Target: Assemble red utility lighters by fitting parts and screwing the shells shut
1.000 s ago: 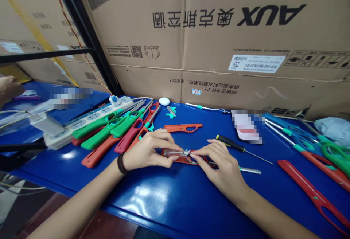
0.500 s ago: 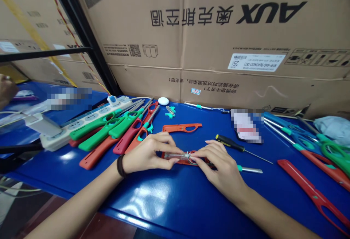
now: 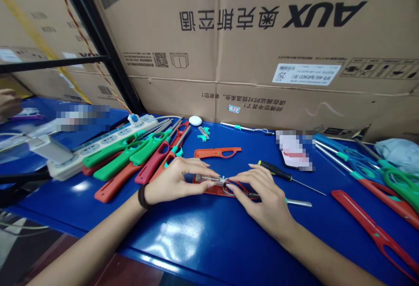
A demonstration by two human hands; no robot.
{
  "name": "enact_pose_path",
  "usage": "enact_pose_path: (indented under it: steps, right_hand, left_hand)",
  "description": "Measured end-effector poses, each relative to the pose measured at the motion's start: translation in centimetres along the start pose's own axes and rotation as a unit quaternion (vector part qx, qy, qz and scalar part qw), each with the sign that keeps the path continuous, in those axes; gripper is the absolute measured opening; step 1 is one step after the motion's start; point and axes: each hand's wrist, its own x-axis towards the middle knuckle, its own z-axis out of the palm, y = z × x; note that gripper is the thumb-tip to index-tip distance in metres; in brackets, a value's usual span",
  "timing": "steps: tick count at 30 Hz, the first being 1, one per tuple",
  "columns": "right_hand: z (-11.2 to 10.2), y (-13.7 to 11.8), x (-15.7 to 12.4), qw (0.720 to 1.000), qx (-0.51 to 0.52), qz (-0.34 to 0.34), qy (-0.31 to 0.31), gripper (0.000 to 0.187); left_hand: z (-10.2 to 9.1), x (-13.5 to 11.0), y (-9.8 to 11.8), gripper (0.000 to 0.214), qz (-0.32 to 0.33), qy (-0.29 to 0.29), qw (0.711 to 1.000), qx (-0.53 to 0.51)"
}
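An open red lighter shell (image 3: 216, 188) lies on the blue table (image 3: 203, 242) in front of me, with a metal tube (image 3: 299, 203) sticking out to the right. My left hand (image 3: 173, 180) pinches a clear gas tank (image 3: 206, 178) over the shell. My right hand (image 3: 262, 194) pinches a small valve part at the tank's right end, fingers closed on it. A black-handled screwdriver (image 3: 278, 171) lies just behind my right hand. An empty orange shell half (image 3: 218, 152) lies behind the hands.
A heap of green and red long lighters (image 3: 137, 155) lies at left beside a white power strip (image 3: 108, 140). More lighters (image 3: 373, 177) lie at right. A phone (image 3: 294, 155) lies behind the screwdriver. Cardboard boxes (image 3: 262, 59) wall the back. Another person's hand (image 3: 9, 103) shows far left.
The hands have lifted the clear tank slightly and shifted a little; my right fingertips have closed in on the tank's right end. Nothing else moved.
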Motion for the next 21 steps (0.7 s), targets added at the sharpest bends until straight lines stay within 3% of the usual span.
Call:
enact_pose_path:
  steps: [14,21]
  right_hand:
    - [-0.13,-0.16,-0.11,0.999,-0.002,-0.011,-0.043,0.009]
    - [0.06,0.01,-0.26,0.998,-0.002,0.01,-0.055,0.007]
  left_hand:
    - [0.26,0.03,0.05,0.021,-0.001,-0.015,1.0,-0.016]
    - [-0.46,0.06,-0.05,0.024,0.002,-0.035,0.999,0.038]
